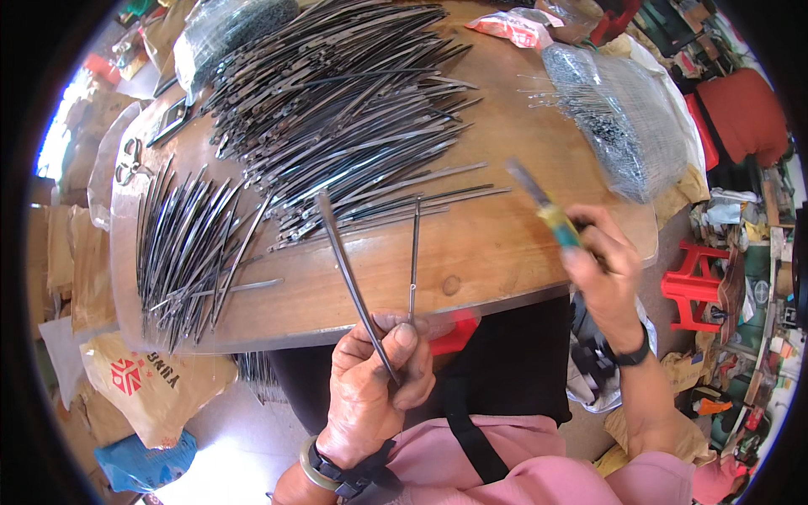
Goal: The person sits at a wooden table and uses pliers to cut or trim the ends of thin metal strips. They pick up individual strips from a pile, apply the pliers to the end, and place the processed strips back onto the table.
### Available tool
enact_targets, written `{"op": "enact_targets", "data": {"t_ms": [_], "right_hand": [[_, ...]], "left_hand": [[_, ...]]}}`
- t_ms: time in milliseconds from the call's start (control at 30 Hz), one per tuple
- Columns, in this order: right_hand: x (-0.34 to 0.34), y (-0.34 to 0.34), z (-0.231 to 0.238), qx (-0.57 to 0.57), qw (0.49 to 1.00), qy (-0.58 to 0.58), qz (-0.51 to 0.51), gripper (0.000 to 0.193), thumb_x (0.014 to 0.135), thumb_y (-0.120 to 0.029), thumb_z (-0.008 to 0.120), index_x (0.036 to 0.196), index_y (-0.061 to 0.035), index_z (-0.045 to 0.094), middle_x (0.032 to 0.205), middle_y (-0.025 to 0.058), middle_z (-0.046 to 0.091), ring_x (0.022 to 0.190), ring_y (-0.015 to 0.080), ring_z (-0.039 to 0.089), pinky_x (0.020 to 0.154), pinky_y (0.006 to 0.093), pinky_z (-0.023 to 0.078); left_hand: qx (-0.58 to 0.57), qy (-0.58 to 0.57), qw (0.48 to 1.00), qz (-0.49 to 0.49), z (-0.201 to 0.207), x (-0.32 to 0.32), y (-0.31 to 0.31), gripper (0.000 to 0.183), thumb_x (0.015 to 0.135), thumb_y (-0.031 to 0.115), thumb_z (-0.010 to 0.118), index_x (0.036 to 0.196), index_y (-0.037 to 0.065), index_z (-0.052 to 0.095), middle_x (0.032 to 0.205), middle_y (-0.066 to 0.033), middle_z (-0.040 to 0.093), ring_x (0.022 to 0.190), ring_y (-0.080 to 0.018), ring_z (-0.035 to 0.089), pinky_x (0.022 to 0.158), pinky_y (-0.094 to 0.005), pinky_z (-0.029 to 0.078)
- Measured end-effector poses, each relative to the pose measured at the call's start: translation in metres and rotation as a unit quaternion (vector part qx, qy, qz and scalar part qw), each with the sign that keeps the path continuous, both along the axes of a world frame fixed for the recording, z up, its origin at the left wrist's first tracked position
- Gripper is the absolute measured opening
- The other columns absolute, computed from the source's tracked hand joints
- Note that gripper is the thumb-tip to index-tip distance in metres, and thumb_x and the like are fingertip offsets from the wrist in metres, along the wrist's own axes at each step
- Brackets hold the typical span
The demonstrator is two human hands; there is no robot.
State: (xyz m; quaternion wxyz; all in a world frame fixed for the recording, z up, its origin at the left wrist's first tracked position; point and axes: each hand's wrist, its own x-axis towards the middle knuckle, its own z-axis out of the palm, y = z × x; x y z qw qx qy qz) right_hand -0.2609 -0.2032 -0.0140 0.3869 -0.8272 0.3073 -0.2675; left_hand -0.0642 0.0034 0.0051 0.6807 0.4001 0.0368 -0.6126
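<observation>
Pinched in my left hand [383, 362], above the near table edge, are a dark narrow metal strip [353, 286] and a thinner metal rod [414, 252]. They spread apart toward their far ends, and the rod has a small bright spot partway up. My right hand [608, 261], raised to the right, is closed round a hand tool [551, 215] with a yellow and green handle and a flat metal end. Motion blurs the tool, so its exact kind is unclear. It is apart from the strip and rod.
A large heap of dark metal strips [337, 109] covers the wooden table's [505, 252] far left, with a smaller bundle [185, 244] nearer. Scissors [130, 162] lie at the left edge. A plastic bag of thin wires [623, 118] sits far right, beyond which stands a red stool [699, 286].
</observation>
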Motion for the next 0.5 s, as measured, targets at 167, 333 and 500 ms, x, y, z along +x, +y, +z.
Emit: {"op": "enact_targets", "data": {"t_ms": [167, 333, 500], "right_hand": [[0.011, 0.054, 0.041, 0.24, 0.965, -0.015, 0.106, 0.029, 0.073, -0.012, 0.08, 0.096, 0.0004, 0.068, 0.097, 0.0098, 0.063, 0.074, 0.0166, 0.063, 0.066, 0.0272, 0.049], [0.017, 0.06, 0.049, 0.06, 0.975, 0.086, 0.194, 0.032, 0.073, -0.013, 0.081, 0.098, 0.0007, 0.069, 0.106, 0.0157, 0.062, 0.083, 0.0316, 0.064, 0.074, 0.0357, 0.053], [0.025, 0.06, 0.046, 0.039, 0.961, 0.106, 0.253, 0.035, 0.074, -0.02, 0.081, 0.098, 0.0006, 0.069, 0.114, 0.0175, 0.059, 0.095, 0.0344, 0.063, 0.082, 0.0391, 0.053]], "left_hand": [[0.019, -0.134, 0.99, 0.034, -0.003, -0.007, 0.004, 0.015, 0.093, 0.011, 0.063, 0.104, 0.002, 0.059, 0.063, -0.0071, 0.054, 0.04, -0.0097, 0.036, 0.038, -0.024, 0.027], [0.028, -0.227, 0.973, 0.028, 0.012, -0.011, 0.004, 0.012, 0.091, 0.002, 0.061, 0.102, 0.002, 0.056, 0.065, -0.0065, 0.056, 0.043, -0.0077, 0.039, 0.039, -0.0214, 0.028], [0.018, -0.282, 0.959, 0.031, 0.012, -0.012, 0.009, 0.011, 0.093, 0.002, 0.063, 0.099, 0.001, 0.054, 0.069, -0.0049, 0.059, 0.048, -0.0051, 0.042, 0.042, -0.0193, 0.031]]}}
